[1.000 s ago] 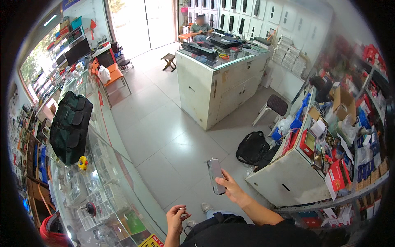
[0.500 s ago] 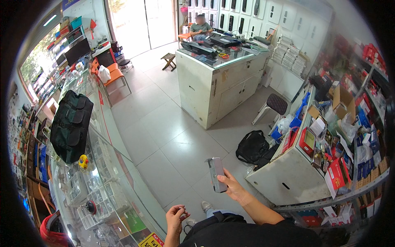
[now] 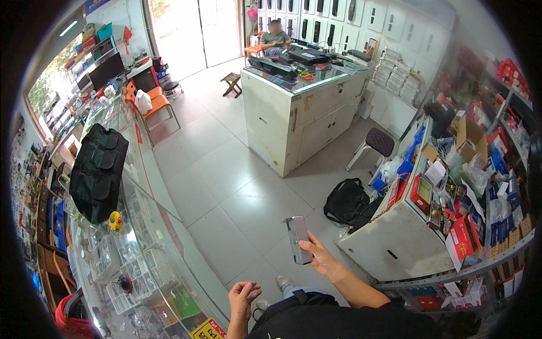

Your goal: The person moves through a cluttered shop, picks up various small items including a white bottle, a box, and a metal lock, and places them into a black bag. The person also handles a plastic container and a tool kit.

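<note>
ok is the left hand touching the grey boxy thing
Apart: the head view shows floor tiles between the left hand and the grey boxy thing, which the right hand holds.

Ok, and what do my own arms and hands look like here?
Both your left hand and right hand are bare, with no gloves. The right forearm is uncovered up to a plain black garment, whose sleeve seems to end around the elbow. The left sleeve can't be made out. Any ring would be too small to tell.
</note>
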Demonstrator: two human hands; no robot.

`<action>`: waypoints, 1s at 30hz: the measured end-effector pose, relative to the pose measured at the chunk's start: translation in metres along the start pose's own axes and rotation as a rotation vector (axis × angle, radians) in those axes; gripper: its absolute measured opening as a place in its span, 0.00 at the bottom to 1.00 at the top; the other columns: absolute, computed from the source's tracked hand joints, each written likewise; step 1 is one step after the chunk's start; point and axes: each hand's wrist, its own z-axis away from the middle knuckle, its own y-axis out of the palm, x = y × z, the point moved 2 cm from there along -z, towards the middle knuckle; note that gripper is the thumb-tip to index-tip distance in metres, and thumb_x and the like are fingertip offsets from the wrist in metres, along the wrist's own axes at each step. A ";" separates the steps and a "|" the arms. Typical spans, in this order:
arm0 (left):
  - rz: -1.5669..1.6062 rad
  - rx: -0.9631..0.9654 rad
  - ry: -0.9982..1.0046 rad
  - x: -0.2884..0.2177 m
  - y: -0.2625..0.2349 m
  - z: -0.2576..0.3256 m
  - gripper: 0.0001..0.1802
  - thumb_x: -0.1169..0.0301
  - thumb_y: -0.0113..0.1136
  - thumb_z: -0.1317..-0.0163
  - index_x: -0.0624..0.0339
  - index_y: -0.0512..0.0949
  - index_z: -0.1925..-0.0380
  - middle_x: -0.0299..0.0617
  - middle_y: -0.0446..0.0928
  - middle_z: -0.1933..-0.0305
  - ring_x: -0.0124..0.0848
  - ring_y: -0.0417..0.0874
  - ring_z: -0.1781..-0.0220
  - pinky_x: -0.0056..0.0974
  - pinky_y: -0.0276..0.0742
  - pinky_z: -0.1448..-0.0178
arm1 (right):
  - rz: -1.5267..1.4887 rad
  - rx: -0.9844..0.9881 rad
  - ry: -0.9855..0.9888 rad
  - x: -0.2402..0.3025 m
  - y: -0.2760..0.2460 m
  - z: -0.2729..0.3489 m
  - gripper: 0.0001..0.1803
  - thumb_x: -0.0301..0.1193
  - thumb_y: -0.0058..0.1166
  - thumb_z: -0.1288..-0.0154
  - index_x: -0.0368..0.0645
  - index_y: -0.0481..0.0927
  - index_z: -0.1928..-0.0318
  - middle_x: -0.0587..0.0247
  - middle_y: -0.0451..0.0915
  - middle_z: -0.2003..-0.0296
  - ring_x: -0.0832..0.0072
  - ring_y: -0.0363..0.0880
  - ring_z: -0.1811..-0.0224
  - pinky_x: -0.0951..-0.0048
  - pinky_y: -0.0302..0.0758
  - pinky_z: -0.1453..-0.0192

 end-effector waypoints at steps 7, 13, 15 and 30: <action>-0.031 0.025 -0.008 0.001 0.000 0.002 0.05 0.75 0.56 0.41 0.66 0.73 0.72 0.50 0.76 0.60 0.38 0.80 0.61 0.44 0.82 0.56 | 0.004 0.003 0.007 -0.001 0.000 0.001 0.37 0.37 0.57 0.41 0.42 0.55 0.35 0.63 0.70 0.54 0.72 0.75 0.53 0.69 0.75 0.52; -0.050 0.035 -0.021 -0.001 0.003 0.004 0.07 0.75 0.56 0.41 0.65 0.72 0.76 0.51 0.76 0.60 0.36 0.80 0.62 0.44 0.82 0.56 | -0.010 -0.013 0.007 -0.001 -0.003 0.001 0.35 0.37 0.57 0.41 0.42 0.57 0.37 0.63 0.71 0.55 0.72 0.75 0.55 0.69 0.76 0.53; -0.060 0.028 -0.032 -0.001 0.004 0.004 0.07 0.75 0.56 0.41 0.65 0.72 0.76 0.50 0.76 0.60 0.36 0.80 0.62 0.44 0.82 0.56 | -0.010 -0.019 0.017 -0.001 -0.004 0.000 0.35 0.37 0.57 0.41 0.42 0.57 0.37 0.63 0.71 0.55 0.72 0.75 0.55 0.68 0.76 0.53; -0.054 0.035 -0.023 0.004 0.000 0.001 0.07 0.73 0.56 0.40 0.67 0.75 0.71 0.46 0.76 0.66 0.32 0.79 0.65 0.42 0.82 0.57 | -0.050 -0.017 0.021 -0.005 -0.008 -0.001 0.34 0.36 0.57 0.41 0.43 0.57 0.37 0.63 0.72 0.56 0.71 0.75 0.54 0.67 0.76 0.52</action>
